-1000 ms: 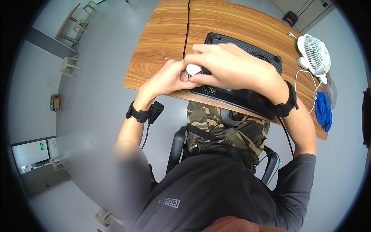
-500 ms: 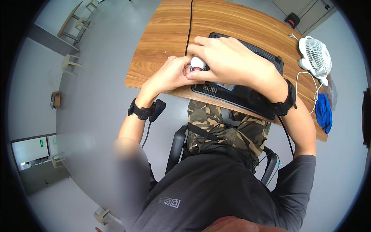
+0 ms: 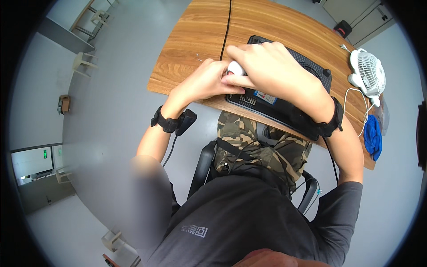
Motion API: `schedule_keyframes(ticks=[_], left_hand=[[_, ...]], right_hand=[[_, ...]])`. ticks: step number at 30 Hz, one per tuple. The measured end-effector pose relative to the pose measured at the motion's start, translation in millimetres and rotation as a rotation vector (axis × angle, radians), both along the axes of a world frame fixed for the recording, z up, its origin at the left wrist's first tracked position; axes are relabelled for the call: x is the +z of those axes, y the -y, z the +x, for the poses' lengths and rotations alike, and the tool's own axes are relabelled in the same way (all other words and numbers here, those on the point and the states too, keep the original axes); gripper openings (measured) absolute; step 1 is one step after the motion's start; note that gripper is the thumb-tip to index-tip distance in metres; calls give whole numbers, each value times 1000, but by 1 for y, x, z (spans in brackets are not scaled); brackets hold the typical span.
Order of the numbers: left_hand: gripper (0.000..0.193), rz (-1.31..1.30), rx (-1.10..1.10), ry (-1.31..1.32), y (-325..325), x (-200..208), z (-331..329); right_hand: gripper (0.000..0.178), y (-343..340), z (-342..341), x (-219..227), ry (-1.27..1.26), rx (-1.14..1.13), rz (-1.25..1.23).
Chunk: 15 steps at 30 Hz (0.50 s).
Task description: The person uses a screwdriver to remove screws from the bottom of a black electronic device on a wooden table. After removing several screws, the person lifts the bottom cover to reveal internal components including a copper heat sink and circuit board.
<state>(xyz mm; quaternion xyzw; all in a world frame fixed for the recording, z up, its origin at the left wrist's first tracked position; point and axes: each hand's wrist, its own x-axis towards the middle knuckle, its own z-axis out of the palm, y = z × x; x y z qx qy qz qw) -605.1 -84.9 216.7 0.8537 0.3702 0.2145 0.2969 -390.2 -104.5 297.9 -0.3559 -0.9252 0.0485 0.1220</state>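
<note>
Above the near-left corner of a flat black device (image 3: pixel 284 109), my two hands meet around a small, rounded white object with a bit of red on it (image 3: pixel 236 68). Its kind cannot be made out, since fingers cover most of it. My left hand (image 3: pixel 207 80) is closed on its left side. My right hand (image 3: pixel 271 66) wraps it from the right and above, thumb pointing left across its near side. The device lies on the wooden table (image 3: pixel 191 44) and has vent slots, a mesh surface and a blue-white label (image 3: pixel 265 97).
A black cable (image 3: pixel 228 22) runs over the table toward my hands. To the right stand a white fan (image 3: pixel 368 73) with its white cord and a crumpled blue cloth (image 3: pixel 372 137). Black straps with attached units sit on both wrists. A chair armrest (image 3: pixel 204 162) is below.
The view has shifted slightly. Both hands still hold the white object, which now looks more tilted, and its red part is more covered by the right thumb.
</note>
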Motion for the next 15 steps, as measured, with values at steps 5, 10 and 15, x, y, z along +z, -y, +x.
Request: schedule_keyframes(ticks=[5,10,15], left_hand=[[45,-30,-1,-180,1,10,-3],[39,-62,-30,-57,11,19,1],[41,29,-35,-31,-2,3,3]], right_hand=[[26,-1,3,-9,-96,149,-46],[30,5,7,1,-61,195,-76],[33,-5,2,-9,-27,17,-50]])
